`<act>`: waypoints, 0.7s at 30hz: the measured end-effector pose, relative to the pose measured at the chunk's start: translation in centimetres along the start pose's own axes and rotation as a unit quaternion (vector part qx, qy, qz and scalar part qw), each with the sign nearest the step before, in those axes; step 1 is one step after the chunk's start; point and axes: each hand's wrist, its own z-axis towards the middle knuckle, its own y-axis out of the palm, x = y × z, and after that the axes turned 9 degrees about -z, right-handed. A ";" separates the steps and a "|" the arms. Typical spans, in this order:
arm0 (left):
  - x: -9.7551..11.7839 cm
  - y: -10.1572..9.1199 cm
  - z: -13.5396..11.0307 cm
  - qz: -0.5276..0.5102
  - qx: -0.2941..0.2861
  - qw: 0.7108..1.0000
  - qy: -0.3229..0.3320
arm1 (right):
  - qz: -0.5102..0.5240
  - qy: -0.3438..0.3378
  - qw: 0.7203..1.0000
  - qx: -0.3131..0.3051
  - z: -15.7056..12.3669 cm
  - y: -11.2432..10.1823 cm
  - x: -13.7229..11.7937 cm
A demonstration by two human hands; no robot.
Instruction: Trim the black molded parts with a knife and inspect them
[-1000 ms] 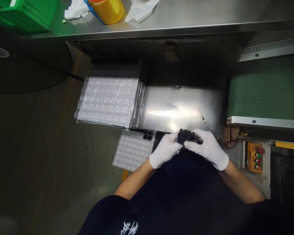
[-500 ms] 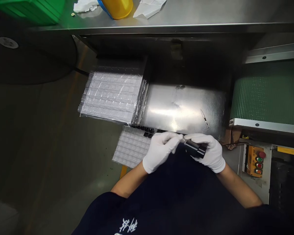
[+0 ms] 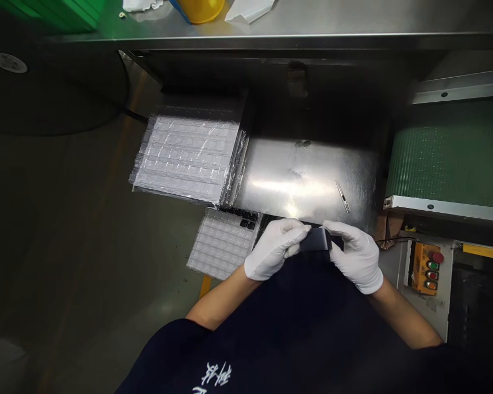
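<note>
A small black rectangular part [image 3: 314, 240] with a smooth flat face is held between my two white-gloved hands, in front of my dark shirt. My left hand [image 3: 276, 249] pinches its left end between thumb and fingers. On the other side, my right hand [image 3: 358, 257] has its thumb and fingertips closed about the part's right edge. Just left of my left hand lies a clear plastic tray [image 3: 224, 243] with rows of pockets. Several black pieces [image 3: 250, 220] sit in the pockets at its upper right.
A stack of clear pocketed trays [image 3: 184, 158] stands on the metal table [image 3: 271, 186] at left. A slim pointed metal tool [image 3: 342, 197] lies on that table. Right are a green conveyor belt [image 3: 447, 158] and a button box [image 3: 426, 268]. A steel shelf [image 3: 332, 22] runs across the back.
The black part, earlier lying in my right hand, is turned with its flat face showing. My left fingers have come onto its left end, and my right hand has shifted slightly right.
</note>
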 end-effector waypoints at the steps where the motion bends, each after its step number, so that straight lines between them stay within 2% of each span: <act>1: -0.2 -0.1 0.1 -0.010 -0.009 1.000 0.009 | 0.006 0.002 1.000 0.002 0.0 0.0 -0.3; 5: -1.0 -0.5 0.5 -0.022 -0.077 0.996 0.031 | 0.031 -0.021 0.999 0.007 0.4 0.2 -1.2; 7: -1.2 -0.6 0.6 -0.030 -0.086 0.995 0.033 | 0.036 -0.041 0.998 0.009 0.7 0.3 -1.4; 14: 0.0 0.1 -0.1 0.008 0.042 0.998 0.041 | -0.010 -0.004 1.000 -0.012 0.3 0.3 -0.8; 21: 1.4 1.3 -0.8 0.049 0.065 0.997 0.013 | -0.022 0.000 1.000 -0.022 -0.9 0.6 0.8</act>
